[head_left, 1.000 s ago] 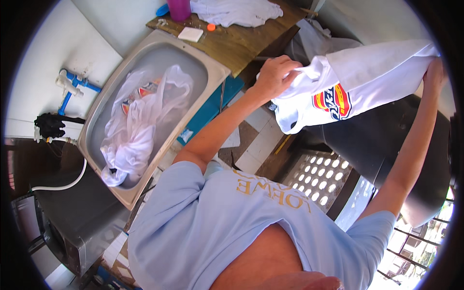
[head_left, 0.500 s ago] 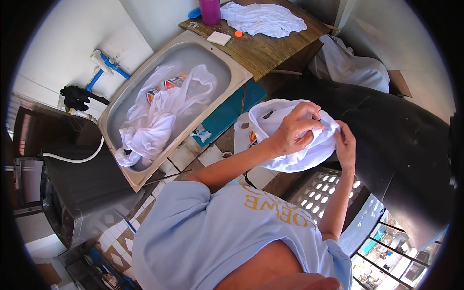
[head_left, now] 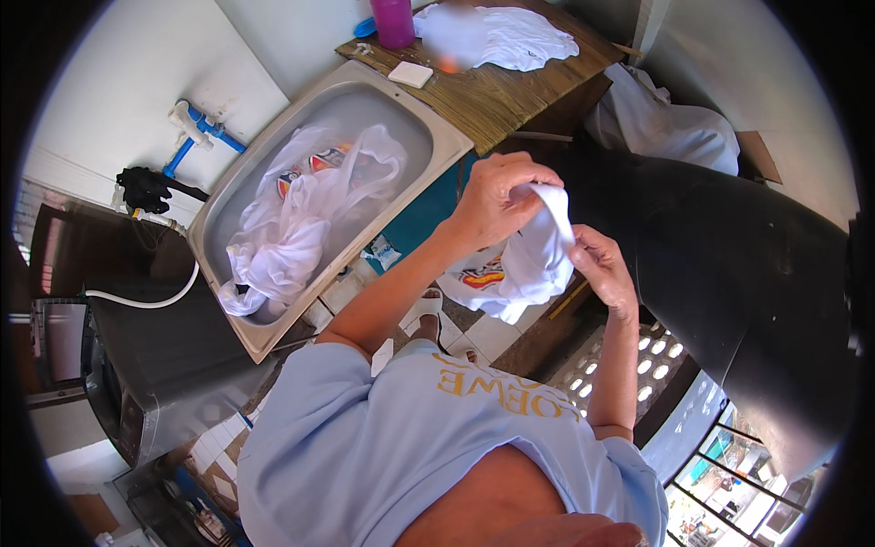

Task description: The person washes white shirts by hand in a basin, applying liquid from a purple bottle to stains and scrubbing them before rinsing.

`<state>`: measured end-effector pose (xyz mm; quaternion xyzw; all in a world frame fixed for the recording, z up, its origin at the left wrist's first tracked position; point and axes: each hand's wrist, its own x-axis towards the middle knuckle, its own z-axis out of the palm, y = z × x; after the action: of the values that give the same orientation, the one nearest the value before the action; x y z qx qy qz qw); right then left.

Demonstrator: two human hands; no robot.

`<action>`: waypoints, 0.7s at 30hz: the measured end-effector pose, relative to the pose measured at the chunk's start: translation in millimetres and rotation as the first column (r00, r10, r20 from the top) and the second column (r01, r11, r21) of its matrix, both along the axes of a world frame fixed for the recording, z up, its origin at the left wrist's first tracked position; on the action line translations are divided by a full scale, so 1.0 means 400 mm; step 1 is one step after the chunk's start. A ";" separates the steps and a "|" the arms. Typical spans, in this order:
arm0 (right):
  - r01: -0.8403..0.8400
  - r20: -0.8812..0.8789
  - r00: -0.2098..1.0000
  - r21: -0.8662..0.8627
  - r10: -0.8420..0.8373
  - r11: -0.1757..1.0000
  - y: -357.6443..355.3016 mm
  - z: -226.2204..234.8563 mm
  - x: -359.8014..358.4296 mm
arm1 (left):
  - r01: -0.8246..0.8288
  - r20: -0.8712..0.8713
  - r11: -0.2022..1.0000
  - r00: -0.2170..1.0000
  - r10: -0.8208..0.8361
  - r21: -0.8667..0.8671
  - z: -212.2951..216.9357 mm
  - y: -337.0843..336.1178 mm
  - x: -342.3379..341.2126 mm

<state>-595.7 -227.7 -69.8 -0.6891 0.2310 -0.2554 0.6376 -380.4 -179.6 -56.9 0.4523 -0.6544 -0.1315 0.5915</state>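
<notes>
White garment (head_left: 533, 264) bunched in both closed grips, left hand (head_left: 497, 196), right hand (head_left: 603, 269); laundry-filled sink (head_left: 437, 137) just beside.

White shirt (head_left: 524, 264) — spread wide earlier — now bunched between both hands.

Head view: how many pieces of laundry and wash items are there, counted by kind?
White garment in the hands: 1
White laundry heaps (sink, table, right corner): 3
Pink bottle: 1
Soap bar: 1
Total: 6
</notes>
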 end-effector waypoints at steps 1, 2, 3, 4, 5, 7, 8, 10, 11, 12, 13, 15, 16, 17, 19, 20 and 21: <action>-0.089 -0.011 0.996 -0.002 0.089 0.996 -0.051 0.004 0.000 | 0.050 -0.098 0.998 0.994 -0.045 0.045 -0.010 0.007 0.008; -0.113 0.055 0.992 -0.016 0.114 0.993 -0.102 0.007 0.024 | 0.098 -0.163 0.990 0.983 -0.082 0.098 -0.017 0.025 0.015; -0.016 0.023 1.000 -0.017 0.017 1.000 -0.150 0.015 0.072 | 0.140 -0.166 0.982 0.979 -0.118 0.126 -0.033 0.038 0.018; 0.079 -0.011 0.997 -0.019 -0.080 0.997 -0.200 0.020 0.130 | 0.180 -0.172 0.971 0.973 -0.152 0.156 -0.054 0.055 0.021; 0.080 -0.050 0.995 -0.049 -0.082 0.996 -0.257 0.009 0.202 | 0.228 -0.146 0.960 0.968 -0.206 0.161 -0.082 0.068 0.025; 0.071 -0.094 0.992 -0.146 -0.086 0.987 -0.376 -0.021 0.345 | 0.318 -0.137 0.931 0.945 -0.297 0.177 -0.145 0.081 0.026; 0.047 -0.097 0.993 -0.205 -0.068 0.978 -0.436 -0.047 0.422 | 0.343 -0.151 0.919 0.936 -0.317 0.195 -0.175 0.088 0.029; 0.062 -0.163 0.978 -0.358 -0.127 0.932 -0.560 -0.104 0.570 | 0.298 -0.104 0.935 0.954 -0.283 0.192 -0.217 0.100 0.047; 0.069 -0.183 0.967 -0.478 -0.176 0.876 -0.600 -0.117 0.649 | 0.295 -0.118 0.923 0.954 -0.274 0.247 -0.232 0.109 0.063; 0.068 -0.194 0.955 -0.591 -0.224 0.804 -0.637 -0.128 0.722 | 0.334 -0.169 0.901 0.940 -0.297 0.276 -0.241 0.113 0.086; 0.077 -0.194 0.943 -0.663 -0.270 0.745 -0.681 -0.138 0.784 | 0.376 -0.218 0.877 0.922 -0.321 0.299 -0.241 0.118 0.110; 0.083 -0.181 0.917 -0.786 -0.356 0.613 -0.760 -0.166 0.899 | 0.430 -0.296 0.842 0.892 -0.342 0.326 -0.246 0.122 0.153; 0.072 -0.197 0.903 -0.806 -0.381 0.587 -0.788 -0.175 0.948 | 0.439 -0.321 0.836 0.885 -0.338 0.330 -0.245 0.125 0.173; 0.061 -0.212 0.887 -0.826 -0.410 0.561 -0.815 -0.184 0.988 | 0.450 -0.346 0.828 0.876 -0.337 0.334 -0.248 0.126 0.192; 0.018 -0.290 0.824 -0.845 -0.488 0.534 -0.862 -0.199 1.060 | 0.474 -0.368 0.821 0.860 -0.354 0.318 -0.254 0.125 0.222; 0.002 -0.315 0.808 -0.844 -0.498 0.536 -0.880 -0.214 1.082 | 0.488 -0.379 0.816 0.850 -0.365 0.310 -0.256 0.122 0.238; -0.015 -0.339 0.792 -0.843 -0.508 0.538 -0.898 -0.227 1.099 | 0.482 -0.370 0.809 0.857 -0.358 0.335 -0.244 0.121 0.257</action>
<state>-156.0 -587.0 -160.7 -0.9014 0.3598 -0.2149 0.1093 -277.5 -131.2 -154.6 0.3856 -0.6015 -0.4613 0.5260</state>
